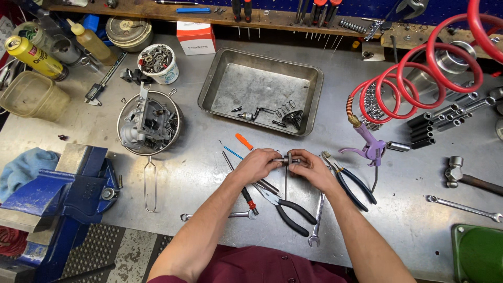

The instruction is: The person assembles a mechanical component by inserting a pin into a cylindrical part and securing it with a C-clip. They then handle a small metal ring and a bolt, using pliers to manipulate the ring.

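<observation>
The left hand [255, 165] and right hand [310, 169] both pinch a small grey metal shaft with a collar [287, 160] above the steel workbench [209, 173]. If the collar slips off, it could roll among the black-handled pliers [285, 205] below. Fingers hide the shaft's ends; its fine detail is unreadable.

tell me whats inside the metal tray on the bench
The metal tray holds a few small loose parts near its front edge: a coil spring, a dark round part, and some bolts or pins. Nothing covers them.
</observation>
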